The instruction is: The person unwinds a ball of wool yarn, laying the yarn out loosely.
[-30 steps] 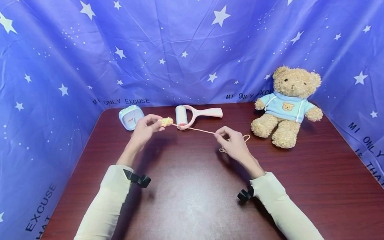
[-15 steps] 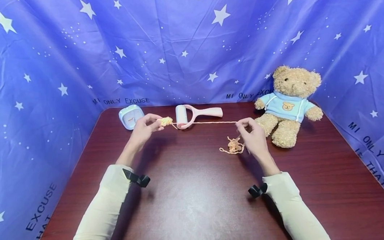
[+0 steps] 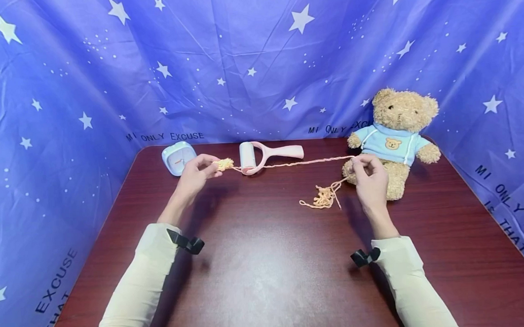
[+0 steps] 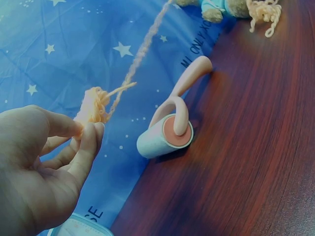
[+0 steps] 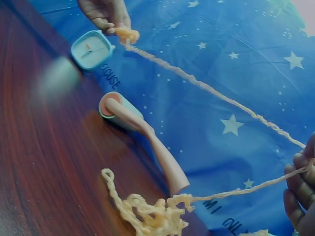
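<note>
In the head view my left hand (image 3: pixel 195 176) pinches a small bundle of pale orange yarn (image 3: pixel 224 164) between thumb and fingertips. From it a yarn strand (image 3: pixel 306 162) stretches across to my right hand (image 3: pixel 372 181), which pinches it in front of the teddy bear's leg. Below that hand a loose tangle of the same yarn (image 3: pixel 323 197) lies on the table, joined to the hand by another length. The left wrist view shows the wound bundle (image 4: pixel 93 105) at the fingertips with a short end sticking out. At the right wrist view's edge, only part of my right hand (image 5: pixel 299 194) shows.
A pink-handled lint roller (image 3: pixel 283 153) lies behind the strand. Beside my left hand stands a light blue clock (image 3: pixel 178 157). A teddy bear (image 3: pixel 392 144) in a blue top sits at the back right. A starry blue curtain (image 3: pixel 256 50) surrounds the dark red table (image 3: pixel 268 281).
My right hand has moved right and slightly away from me, drawing out a longer strand. The tangle, first mostly hidden behind that hand, is now visible. My left hand has stayed nearly still.
</note>
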{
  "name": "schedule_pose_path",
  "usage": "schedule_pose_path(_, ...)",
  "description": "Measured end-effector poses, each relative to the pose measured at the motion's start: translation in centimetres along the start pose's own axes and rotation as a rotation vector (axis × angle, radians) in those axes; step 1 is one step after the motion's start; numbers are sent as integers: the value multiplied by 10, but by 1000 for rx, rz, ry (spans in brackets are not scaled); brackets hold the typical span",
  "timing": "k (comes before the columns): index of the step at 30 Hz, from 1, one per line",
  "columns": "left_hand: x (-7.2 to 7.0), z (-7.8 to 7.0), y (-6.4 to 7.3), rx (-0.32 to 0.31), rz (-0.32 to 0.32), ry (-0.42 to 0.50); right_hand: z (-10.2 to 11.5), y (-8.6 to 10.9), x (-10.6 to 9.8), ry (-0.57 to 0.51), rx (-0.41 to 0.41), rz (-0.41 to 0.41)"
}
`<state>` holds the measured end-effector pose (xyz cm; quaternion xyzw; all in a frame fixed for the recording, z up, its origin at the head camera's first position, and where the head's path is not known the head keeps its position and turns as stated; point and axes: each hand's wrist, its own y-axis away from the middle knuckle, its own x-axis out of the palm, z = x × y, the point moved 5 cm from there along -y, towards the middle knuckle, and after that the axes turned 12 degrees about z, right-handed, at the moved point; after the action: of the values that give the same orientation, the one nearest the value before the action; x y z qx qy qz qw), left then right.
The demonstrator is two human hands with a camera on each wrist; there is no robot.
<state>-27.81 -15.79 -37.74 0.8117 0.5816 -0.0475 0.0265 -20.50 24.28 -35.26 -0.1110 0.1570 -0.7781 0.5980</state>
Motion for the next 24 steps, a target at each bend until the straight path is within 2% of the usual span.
schedule_pose_path(4,-2,1,0,-4,-9,-10,-14,-5,-14,-90,0,-70)
schedule_pose_path(8,-4,2,0,-11,-21,-5,-25,-7,-25,-134,21,-143)
schedule_pose_path(16,-7,1,0,16,-52,31,-22,-7,-42,-164,33,-268)
schedule_pose_path(21,-9,1,0,14,-61,39,-18,-10,-52,-206,4,-309)
schedule_pose_path(24,-9,-1,0,9,-67,39,-16,-12,-54,-198,17,-291)
